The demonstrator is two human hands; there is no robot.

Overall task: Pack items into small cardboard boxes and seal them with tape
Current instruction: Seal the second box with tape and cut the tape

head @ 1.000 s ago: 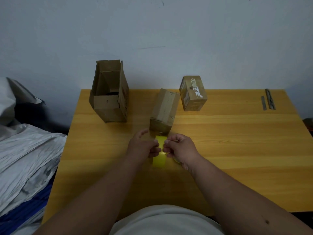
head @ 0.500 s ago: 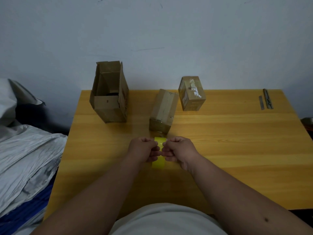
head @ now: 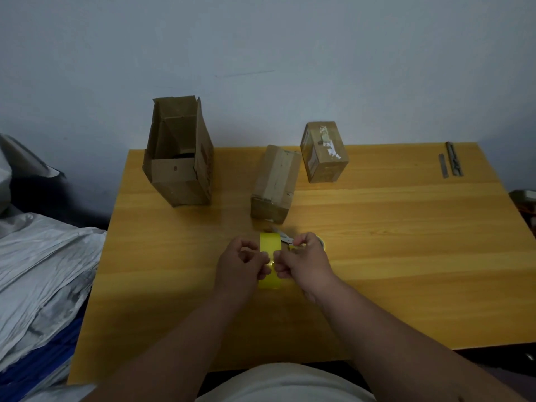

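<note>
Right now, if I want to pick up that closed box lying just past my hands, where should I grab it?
Grip the lying box across its long side faces, coming from above. It lies flat, its taped top up, with free space on both sides, probably.

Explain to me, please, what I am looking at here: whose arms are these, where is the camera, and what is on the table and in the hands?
There is no machine here. A person wears a camera on the head, so the single picture looks forward and down along the person's own two arms.

The left hand and the right hand meet over a strip of yellow tape and pinch it between them. The right hand also seems to hold something small and shiny; I cannot tell what.

On the wooden table stand three cardboard boxes: a tall open box at the left, a closed box lying in the middle, just beyond the hands, and a taped box further back. Two thin metal pieces lie at the far right corner.
</note>
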